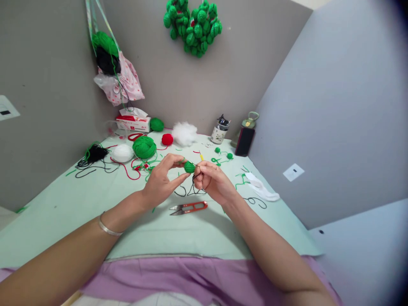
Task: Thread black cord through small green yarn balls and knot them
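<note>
Between the thumb and fingers of my left hand (164, 176) is a small green crocheted ball (189, 167), held above the table. My right hand (212, 180) pinches a thin needle (195, 165) at the ball's right side, its point near or against the green stitches. A strand of black yarn (194, 187) hangs below my right fingers to the table. Below both hands lie orange-handled thread snips (188, 208), blades pointing left. A yellow-handled crochet hook (201, 156) rests just beyond my right hand.
Balls of green yarn (144, 147), white yarn (123, 153) and red yarn (167, 139) lie back left, beside black yarn (95, 154) and a tissue box (134, 123). White stuffing (185, 134), a jar (219, 132) and a phone (245, 142) stand along the back. Green crocheted pieces (198, 29) hang on the wall.
</note>
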The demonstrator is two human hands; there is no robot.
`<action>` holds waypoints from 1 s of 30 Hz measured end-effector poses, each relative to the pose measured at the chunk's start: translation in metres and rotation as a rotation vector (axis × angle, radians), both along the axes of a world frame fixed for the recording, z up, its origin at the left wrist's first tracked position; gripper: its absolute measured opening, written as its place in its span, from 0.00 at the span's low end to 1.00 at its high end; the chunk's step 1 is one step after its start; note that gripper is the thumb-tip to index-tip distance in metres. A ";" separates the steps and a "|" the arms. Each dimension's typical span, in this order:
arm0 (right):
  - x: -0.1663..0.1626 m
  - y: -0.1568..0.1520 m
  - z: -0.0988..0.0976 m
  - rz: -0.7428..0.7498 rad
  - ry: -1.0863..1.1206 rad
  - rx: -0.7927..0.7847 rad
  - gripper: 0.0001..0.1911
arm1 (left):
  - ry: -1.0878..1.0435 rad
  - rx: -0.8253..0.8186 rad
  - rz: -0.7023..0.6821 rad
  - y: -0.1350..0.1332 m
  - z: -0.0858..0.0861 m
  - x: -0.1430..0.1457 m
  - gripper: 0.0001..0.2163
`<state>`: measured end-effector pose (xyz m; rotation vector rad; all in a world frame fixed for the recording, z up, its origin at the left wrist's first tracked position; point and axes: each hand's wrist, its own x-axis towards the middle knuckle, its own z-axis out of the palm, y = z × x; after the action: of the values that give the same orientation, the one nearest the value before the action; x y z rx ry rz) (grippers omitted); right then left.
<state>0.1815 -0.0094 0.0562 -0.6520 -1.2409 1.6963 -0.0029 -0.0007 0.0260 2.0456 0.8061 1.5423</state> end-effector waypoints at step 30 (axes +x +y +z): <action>-0.006 -0.009 0.000 -0.306 -0.342 0.472 0.20 | -0.547 -0.760 -0.434 0.008 0.021 -0.007 0.14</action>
<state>0.1757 -0.0188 0.0557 -0.8091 -1.6176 1.0147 -0.0100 0.0073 0.0468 1.0818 0.5540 1.1944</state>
